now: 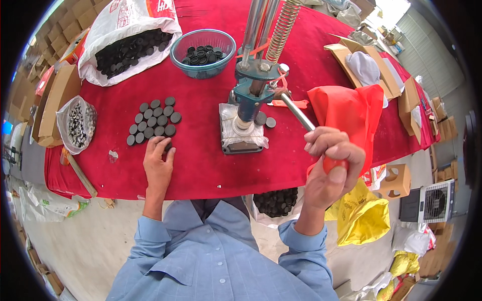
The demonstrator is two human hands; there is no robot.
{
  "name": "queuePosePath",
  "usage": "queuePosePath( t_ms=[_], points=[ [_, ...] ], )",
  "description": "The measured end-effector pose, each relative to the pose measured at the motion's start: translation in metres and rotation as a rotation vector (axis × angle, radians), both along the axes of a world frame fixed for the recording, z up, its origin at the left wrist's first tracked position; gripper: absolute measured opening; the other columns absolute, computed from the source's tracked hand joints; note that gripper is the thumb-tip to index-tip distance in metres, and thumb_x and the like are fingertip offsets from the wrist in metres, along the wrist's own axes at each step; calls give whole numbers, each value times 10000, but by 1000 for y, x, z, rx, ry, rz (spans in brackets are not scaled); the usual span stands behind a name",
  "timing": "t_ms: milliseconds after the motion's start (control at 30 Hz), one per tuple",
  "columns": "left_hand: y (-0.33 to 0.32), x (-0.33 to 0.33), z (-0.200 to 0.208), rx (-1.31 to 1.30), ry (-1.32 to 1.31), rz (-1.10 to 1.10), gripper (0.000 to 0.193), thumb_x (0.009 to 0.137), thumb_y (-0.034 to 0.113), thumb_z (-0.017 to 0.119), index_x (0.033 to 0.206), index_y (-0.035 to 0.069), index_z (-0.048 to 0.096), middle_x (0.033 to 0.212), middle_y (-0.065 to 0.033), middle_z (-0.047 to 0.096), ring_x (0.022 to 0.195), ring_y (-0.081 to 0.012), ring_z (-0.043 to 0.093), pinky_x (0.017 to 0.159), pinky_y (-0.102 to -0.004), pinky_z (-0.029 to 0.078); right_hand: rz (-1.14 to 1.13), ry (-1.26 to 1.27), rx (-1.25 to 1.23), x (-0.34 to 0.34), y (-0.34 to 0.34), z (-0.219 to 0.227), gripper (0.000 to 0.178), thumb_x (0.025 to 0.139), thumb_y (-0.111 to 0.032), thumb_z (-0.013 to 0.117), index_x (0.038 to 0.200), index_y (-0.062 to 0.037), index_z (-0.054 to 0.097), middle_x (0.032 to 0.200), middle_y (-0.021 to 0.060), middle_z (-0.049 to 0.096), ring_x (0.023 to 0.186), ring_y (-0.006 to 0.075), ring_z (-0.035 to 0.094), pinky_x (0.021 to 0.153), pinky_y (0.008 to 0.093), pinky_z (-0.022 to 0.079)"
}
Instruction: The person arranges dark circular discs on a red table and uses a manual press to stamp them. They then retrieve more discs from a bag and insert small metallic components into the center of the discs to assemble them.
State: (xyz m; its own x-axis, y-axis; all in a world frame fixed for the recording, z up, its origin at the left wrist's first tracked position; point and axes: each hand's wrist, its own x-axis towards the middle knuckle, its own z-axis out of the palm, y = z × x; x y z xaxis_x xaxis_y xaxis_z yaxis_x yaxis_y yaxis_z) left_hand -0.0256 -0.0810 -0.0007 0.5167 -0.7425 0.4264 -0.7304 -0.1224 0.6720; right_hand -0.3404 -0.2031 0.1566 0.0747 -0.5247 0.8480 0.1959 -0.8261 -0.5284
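Black discs (161, 120) lie in a loose cluster of rows on the red cloth (201, 165), left of the press (249, 95). Your left hand (157, 163) is at the cluster's near corner, fingers and thumb bent about one disc; whether it is pinched or only touched, I cannot tell. Your right hand (321, 184) is wrapped round the red grip (333, 164) of the press lever (297, 111). Two more discs (270, 122) lie just beside the press base.

Beyond your cluster, a white sack (135, 21) lies open toward you, with many black pieces in its mouth. Next to it, the clear bluish bowl (201, 73) holds black pieces (some look ring-shaped). At your left, a clear plastic bag (62, 120) holds small shiny metal parts. Below the table edge, another white sack (260, 216) is full of black pieces. At the right, an open cardboard box (342, 59) has a pale cloth (362, 68) in it.

The far sack bears red printing, and the yellow bag (362, 216) by your right forearm has dark lettering.
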Motion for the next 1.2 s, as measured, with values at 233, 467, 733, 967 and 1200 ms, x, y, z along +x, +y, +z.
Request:
queuePosePath(
  t_ms=[233,467,733,967,1200],
  points=[
    [-4,-7,1,8,148,-13,365,854,1,819,1210,44,748,1111,-102,702,771,-164,692,685,-282,570,54,24,109,12,-30,53,281,1071,-250,501,1085,24,561,824,102,598,742,177,598,723,343,542],
    [-84,-77,20,-90,230,-272,592,813,43,890,1339,38,618,1056,-83,772,763,-80,660,669,-256,560,19,41,252,25,-53,82,306,1069,-292,540,1045,-1,632,731,33,598,663,100,605,576,248,457],
    [-121,-114,25,-87,191,-342,662,778,106,907,1349,32,579,1070,-149,741,817,-273,700,727,-395,569,85,9,243,23,-50,75,269,1064,-251,535,1057,7,609,732,52,589,636,109,564,607,253,470],
    [-118,-110,21,-124,192,-335,609,792,158,906,1310,22,614,1095,-142,724,839,-280,696,743,-405,572,88,-35,52,6,-16,22,241,1043,-249,509,1061,-9,509,827,136,579,741,234,587,682,378,543],
    [-78,-45,11,-2,-331,-40,331,873,176,809,1161,42,715,1211,-123,687,1140,-339,613,996,-471,494,-17,-11,44,-14,33,-75,352,1087,-460,536,1081,-113,479,924,167,587,1003,355,642,706,409,592]
  ],
)
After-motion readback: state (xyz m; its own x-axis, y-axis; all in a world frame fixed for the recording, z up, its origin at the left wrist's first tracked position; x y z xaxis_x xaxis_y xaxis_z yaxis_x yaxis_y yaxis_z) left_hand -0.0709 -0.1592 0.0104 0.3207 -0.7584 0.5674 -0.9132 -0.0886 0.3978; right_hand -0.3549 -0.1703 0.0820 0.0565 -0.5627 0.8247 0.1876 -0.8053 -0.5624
